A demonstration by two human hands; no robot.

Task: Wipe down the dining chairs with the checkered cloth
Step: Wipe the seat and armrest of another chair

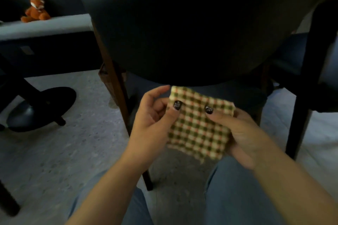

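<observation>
The checkered cloth (198,124) has green, cream and thin red lines. The chair (182,29) is very dark, with brown wooden legs. The toy fox (35,10) is orange and white. The floor (64,151) is grey and speckled. The jeans (236,193) are light blue.

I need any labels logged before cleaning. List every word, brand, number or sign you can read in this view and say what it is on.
None: no text can be read in this view.
Checkered cloth, held in the left hand and right hand: pattern only.
Dark chair back: no label shows.
Orange plush toy on the pale ledge: no tag shows.
</observation>
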